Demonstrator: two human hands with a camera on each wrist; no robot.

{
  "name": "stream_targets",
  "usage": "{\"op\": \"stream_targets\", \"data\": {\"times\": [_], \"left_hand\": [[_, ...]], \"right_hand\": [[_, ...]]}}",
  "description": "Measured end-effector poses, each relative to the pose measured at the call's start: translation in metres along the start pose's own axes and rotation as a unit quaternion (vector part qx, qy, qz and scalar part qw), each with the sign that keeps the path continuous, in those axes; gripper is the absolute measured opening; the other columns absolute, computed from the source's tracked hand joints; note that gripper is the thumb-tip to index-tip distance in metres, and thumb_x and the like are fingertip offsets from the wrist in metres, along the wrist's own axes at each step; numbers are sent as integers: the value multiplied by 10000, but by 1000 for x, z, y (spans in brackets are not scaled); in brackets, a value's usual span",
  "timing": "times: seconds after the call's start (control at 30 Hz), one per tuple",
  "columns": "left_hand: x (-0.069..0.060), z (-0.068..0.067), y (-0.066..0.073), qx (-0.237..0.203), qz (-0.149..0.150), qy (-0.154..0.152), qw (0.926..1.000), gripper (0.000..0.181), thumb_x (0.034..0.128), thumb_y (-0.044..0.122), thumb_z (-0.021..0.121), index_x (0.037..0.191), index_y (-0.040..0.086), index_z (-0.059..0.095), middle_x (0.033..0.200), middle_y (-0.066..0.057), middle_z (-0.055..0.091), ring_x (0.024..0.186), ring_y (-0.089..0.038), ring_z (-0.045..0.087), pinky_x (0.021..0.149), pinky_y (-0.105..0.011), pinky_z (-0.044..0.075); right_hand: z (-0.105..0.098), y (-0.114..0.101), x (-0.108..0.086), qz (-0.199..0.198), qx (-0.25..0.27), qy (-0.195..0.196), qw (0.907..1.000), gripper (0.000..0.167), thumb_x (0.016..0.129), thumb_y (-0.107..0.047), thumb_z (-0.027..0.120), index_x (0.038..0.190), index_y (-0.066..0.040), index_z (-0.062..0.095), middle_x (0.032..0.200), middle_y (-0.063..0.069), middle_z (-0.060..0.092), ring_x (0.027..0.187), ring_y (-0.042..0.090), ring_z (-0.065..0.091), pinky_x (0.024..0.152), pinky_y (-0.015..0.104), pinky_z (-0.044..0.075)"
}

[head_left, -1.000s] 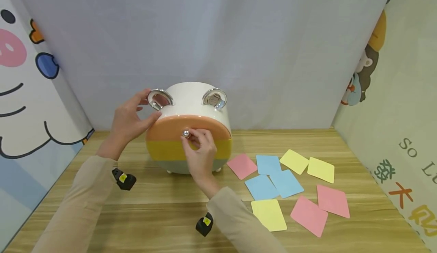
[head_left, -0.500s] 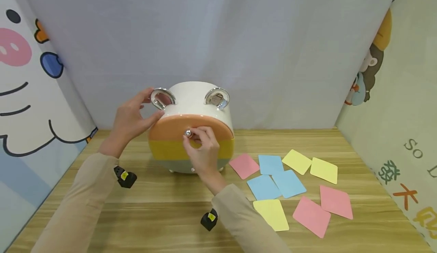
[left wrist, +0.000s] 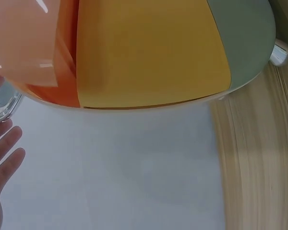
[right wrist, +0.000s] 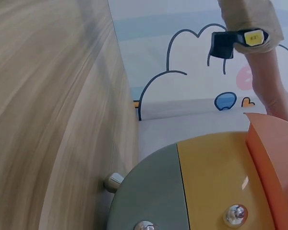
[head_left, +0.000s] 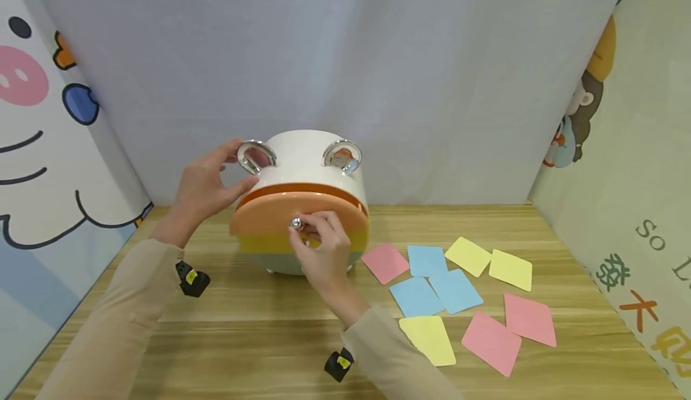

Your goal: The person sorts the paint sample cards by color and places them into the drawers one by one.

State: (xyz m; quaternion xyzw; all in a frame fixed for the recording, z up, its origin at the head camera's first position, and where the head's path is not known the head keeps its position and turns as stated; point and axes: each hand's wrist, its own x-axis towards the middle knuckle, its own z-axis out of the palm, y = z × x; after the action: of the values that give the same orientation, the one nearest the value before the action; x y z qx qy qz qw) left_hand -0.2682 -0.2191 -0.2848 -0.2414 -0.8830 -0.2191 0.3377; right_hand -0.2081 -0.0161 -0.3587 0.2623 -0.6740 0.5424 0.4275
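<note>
A rounded mini drawer cabinet (head_left: 310, 148) has a white shell, orange, yellow and grey-green fronts and silver ring-shaped ears. Its top orange drawer (head_left: 259, 214) juts forward, showing a gap beneath the shell. My right hand (head_left: 324, 250) pinches that drawer's silver knob (head_left: 296, 223) between thumb and fingers. At the cabinet's upper left, my left hand (head_left: 202, 187) touches the left ear (head_left: 249, 155) with fingers extended, its thumb against the shell. In the left wrist view, spread fingers (left wrist: 7, 148) show beside the ear. The right wrist view leaves my right hand out of sight.
Pink, blue and yellow paper cards (head_left: 426, 340) lie scattered on the wooden table (head_left: 259, 340) right of the cabinet. A pale curtain (head_left: 432, 88) hangs behind, with cartoon-printed panels at both sides. Yellow and grey-green drawers (right wrist: 221, 177) sit flush below the orange one.
The orange drawer has come forward and slightly down with my right hand on its knob, opening a gap under the shell. My left hand stays at the ear.
</note>
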Motion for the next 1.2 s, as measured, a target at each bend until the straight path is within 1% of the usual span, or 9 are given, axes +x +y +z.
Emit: {"op": "stream_targets", "data": {"times": [0.2, 0.43, 0.7, 0.87, 1.03, 1.2], "left_hand": [[-1, 2, -2, 2, -17, 6, 10000, 667, 726, 171, 756, 1291, -29, 463, 1026, -202, 626, 913, -327, 596, 741, -450, 521], [-2, 6, -5, -167, -19, 87, 9998, 653, 726, 160, 752, 1285, -26, 470, 1028, -204, 626, 908, -324, 598, 731, -458, 523], [-2, 6, -5, -252, -46, 164, 9995, 656, 720, 151, 755, 1286, -23, 472, 1031, -210, 625, 908, -328, 603, 733, -457, 522], [-2, 5, -3, -288, -112, 156, 9994, 640, 721, 137, 752, 1279, -19, 481, 1022, -211, 628, 907, -327, 602, 733, -459, 519], [-2, 4, -3, -292, -73, 174, 9994, 638, 722, 140, 753, 1278, -16, 483, 1020, -208, 629, 906, -325, 604, 731, -456, 521], [-2, 5, -3, -309, -46, 183, 9993, 648, 722, 129, 750, 1289, -15, 472, 1030, -214, 624, 912, -330, 601, 735, -464, 517]], "right_hand": [[-8, -12, -9, 128, 262, -127, 9995, 150, 735, 20, 710, 872, 55, 660, 831, 115, 552, 721, 175, 645, 644, 176, 536], [-15, -21, -17, 201, 257, -165, 9993, 166, 718, 38, 713, 874, 59, 661, 829, 110, 555, 729, 174, 650, 657, 169, 533], [-22, -29, -23, -369, 366, -227, 9984, 198, 695, 100, 697, 883, 68, 645, 828, 119, 537, 702, 178, 642, 601, 203, 545], [-25, -34, -26, -473, 382, -228, 9979, 227, 672, 113, 706, 886, 73, 642, 831, 129, 543, 703, 189, 644, 619, 182, 539], [-27, -35, -31, -484, 481, -219, 9974, 243, 655, 131, 716, 880, 88, 636, 830, 144, 541, 713, 216, 644, 647, 188, 540], [-27, -36, -35, -599, 396, -258, 9971, 254, 649, 127, 730, 884, 91, 638, 835, 141, 543, 722, 208, 641, 672, 178, 535]]}}
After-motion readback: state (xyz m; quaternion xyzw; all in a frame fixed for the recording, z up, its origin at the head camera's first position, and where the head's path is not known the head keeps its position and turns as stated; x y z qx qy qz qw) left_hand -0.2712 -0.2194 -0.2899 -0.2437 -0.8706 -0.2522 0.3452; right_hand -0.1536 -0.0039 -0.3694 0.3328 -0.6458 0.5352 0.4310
